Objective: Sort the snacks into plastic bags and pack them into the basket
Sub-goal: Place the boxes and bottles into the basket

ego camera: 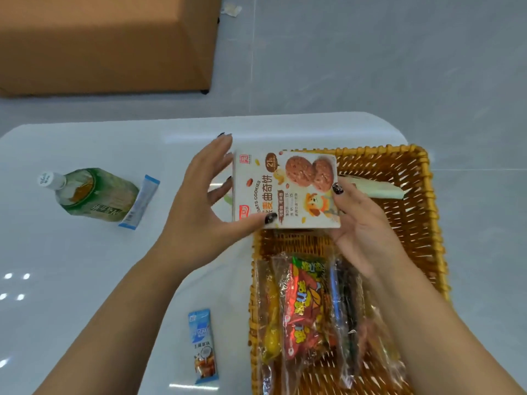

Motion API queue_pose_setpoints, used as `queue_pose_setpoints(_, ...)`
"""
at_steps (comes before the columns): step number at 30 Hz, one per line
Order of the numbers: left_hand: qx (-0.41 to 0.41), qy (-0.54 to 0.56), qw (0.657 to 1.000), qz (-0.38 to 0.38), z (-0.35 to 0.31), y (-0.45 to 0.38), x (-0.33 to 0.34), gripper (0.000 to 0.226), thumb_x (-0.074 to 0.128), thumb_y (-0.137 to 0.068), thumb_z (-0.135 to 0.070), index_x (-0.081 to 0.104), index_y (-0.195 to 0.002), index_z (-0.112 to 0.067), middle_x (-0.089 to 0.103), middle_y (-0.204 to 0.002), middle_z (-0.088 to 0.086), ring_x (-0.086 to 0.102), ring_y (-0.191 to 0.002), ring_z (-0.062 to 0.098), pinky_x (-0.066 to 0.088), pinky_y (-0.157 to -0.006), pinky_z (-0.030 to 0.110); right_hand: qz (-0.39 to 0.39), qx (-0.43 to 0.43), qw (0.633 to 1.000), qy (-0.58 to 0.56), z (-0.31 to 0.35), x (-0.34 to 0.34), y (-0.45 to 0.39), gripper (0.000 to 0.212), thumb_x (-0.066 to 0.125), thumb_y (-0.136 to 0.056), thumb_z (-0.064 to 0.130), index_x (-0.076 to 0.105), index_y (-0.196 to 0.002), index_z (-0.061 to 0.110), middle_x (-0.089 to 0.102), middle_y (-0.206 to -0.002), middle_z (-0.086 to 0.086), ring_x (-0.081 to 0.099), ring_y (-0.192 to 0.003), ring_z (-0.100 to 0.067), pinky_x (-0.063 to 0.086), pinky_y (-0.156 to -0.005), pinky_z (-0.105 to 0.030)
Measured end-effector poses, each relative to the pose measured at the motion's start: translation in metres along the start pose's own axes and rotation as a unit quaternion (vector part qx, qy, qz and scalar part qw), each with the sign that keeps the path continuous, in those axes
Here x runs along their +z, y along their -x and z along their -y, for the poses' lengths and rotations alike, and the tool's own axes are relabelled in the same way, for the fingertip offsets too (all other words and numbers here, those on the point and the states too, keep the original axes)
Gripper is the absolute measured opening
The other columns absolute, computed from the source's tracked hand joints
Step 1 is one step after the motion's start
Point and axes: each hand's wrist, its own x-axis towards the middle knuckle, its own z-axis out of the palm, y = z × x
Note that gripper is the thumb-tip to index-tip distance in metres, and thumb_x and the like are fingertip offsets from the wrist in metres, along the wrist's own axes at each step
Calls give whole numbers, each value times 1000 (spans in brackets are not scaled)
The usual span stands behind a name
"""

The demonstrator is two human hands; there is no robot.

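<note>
Surface: white glossy table on a grey tiled floor; cardboard box on the floor at 11 o'clock.
Basket: woven yellow basket at 3 to 5 o'clock of the table, near end filled with a clear plastic bag of snacks; far end holds only a pale green packet.
Cookie box: oat cookie box held between my hands above the basket's far left corner, printed face up, its long axis running roughly 9 to 3 o'clock.
Left hand: my left hand at 9 o'clock of the box, fingers spread along its left end, thumb pressed on the near edge.
Right hand: my right hand at 4 o'clock of the box, thumb on the face, fingers under it, pinching the right end.
Key relation: the open basket floor lies at 3 o'clock from the box, under and past my right hand; judgement, the right hand is nearer.
Not bagged: box shows no plastic bag around it; judgement, bagging may come first.
Left on table: green bottle with a blue sachet at 9 o'clock; second coffee sachet at 6 o'clock.
</note>
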Motion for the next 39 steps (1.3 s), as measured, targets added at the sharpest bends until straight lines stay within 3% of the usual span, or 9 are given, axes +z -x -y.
queue_pose_setpoints(4,-163,125,978,-28,-4,-2,30,67,67,-87,-23,35,-145,-37,51,-134,-20,58,-118,9,59,-82,25,13,2,1000,2,-4,-23,12,58,65,-70,2,55,-125,15,65,-124,-12,65,-108,-30,58,-81,-45)
queue_pose_setpoints(8,-154,157,974,-47,-12,-6,46,42,63,-93,-14,52,-115,-47,65,-117,-16,65,-104,5,56,-61,18,9,-24,999,43,5,-41,18,64,64,-70,1,54,-131,16,66,-121,-9,66,-107,-29,60,-77,-42)
queue_pose_setpoints(10,-133,179,974,-45,-15,-10,49,47,67,-89,-9,56,-123,-38,64,-116,-17,63,-104,1,54,-61,15,22,-51,993,104,20,-47,17,74,69,-65,3,50,-135,16,66,-120,-8,65,-109,-28,59,-78,-42)
queue_pose_setpoints(16,62,-142,987,36,-4,-10,54,54,68,-88,-11,51,-139,-18,46,-125,-11,43,-117,-1,46,-101,25,37,-144,902,405,62,-54,12,60,69,-75,-11,60,-119,30,68,-113,10,62,-110,-7,57,-79,-24)
queue_pose_setpoints(21,49,-262,962,53,15,11,77,54,76,-80,-12,57,-131,-14,55,-125,1,57,-102,18,49,-79,28,-10,-105,815,570,45,-65,15,49,81,-71,3,63,-104,35,65,-103,19,60,-98,6,50,-70,-11)
queue_pose_setpoints(27,48,-348,936,8,31,12,106,52,86,-61,-2,69,-109,-8,67,-102,10,65,-79,29,50,-60,35,-84,-53,847,523,-2,-79,7,53,73,-79,1,59,-118,34,59,-117,17,54,-115,-7,52,-88,-27)
queue_pose_setpoints(31,14,-413,910,20,38,6,116,41,85,-59,-3,71,-97,-8,66,-87,10,61,-68,28,36,-57,30,-112,-14,865,489,-14,-77,-1,51,67,-84,0,57,-125,28,58,-117,13,56,-108,-9,50,-72,-17)
queue_pose_setpoints(35,-9,-509,859,54,43,-1,127,38,83,-39,-8,63,-71,-13,57,-63,5,55,-55,25,34,-57,30,-201,44,920,335,-14,-72,-16,37,59,-89,2,55,-125,11,64,-112,-5,64,-99,-17,56,-88,-35)
queue_pose_setpoints(39,-18,-526,848,68,39,-3,130,32,75,-62,-11,61,-90,-16,61,-83,3,61,-77,25,38,-73,34,-210,70,908,355,-15,-73,-26,53,69,-82,3,49,-130,6,64,-114,-10,64,-97,-21,55,-90,-41)
